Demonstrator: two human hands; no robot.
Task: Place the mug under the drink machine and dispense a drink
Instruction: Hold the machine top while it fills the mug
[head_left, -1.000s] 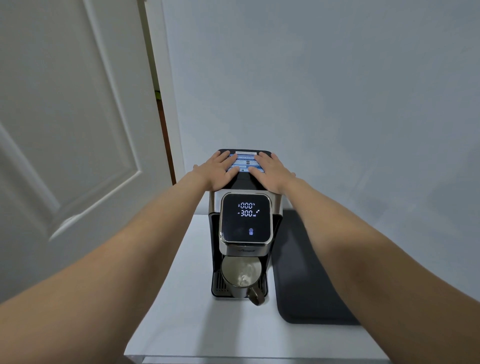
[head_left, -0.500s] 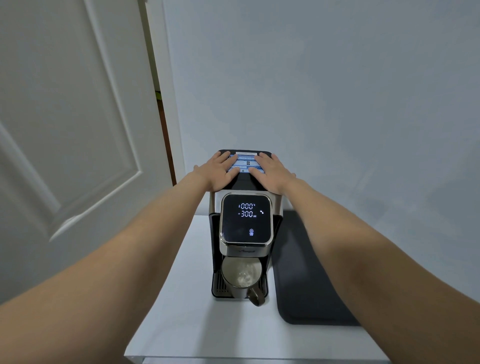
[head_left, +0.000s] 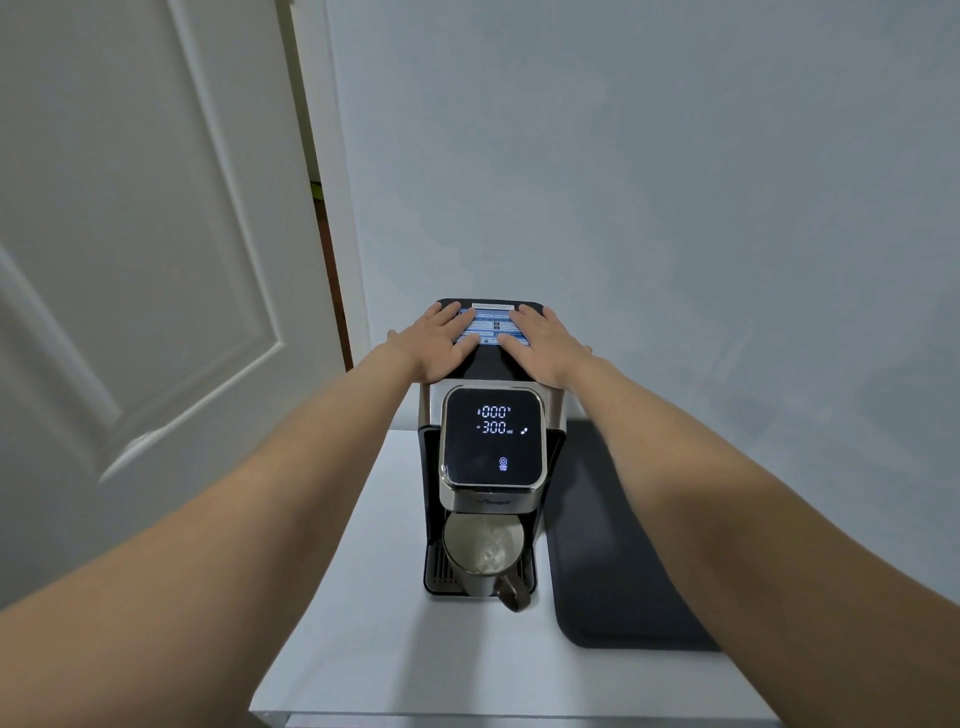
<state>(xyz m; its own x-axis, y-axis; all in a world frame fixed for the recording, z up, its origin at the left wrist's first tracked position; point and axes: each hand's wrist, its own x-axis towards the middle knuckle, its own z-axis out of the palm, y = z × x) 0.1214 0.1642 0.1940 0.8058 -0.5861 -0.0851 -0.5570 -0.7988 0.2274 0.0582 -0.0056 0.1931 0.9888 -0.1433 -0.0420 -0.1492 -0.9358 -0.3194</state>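
Note:
A black and silver drink machine (head_left: 491, 499) stands on a white table (head_left: 374, 649). Its dark screen (head_left: 492, 436) is lit and reads 000 and 300 ml. A metal mug (head_left: 484, 552) sits on the drip tray under the spout, handle pointing toward me on the right, with liquid rippling inside. My left hand (head_left: 439, 340) and my right hand (head_left: 540, 340) lie flat, fingers spread, on the machine's back lid, on either side of a blue label (head_left: 491, 326). Neither hand holds anything.
A dark grey mat (head_left: 602, 561) lies on the table right of the machine. A white door (head_left: 135, 249) stands ajar on the left. A plain pale wall (head_left: 623, 182) is right behind the machine. The table's front edge (head_left: 467, 714) is near the bottom.
Both hands stay flat on the lid. A small indicator on the screen beside the 300 ml reading has shifted position. Nothing else has moved.

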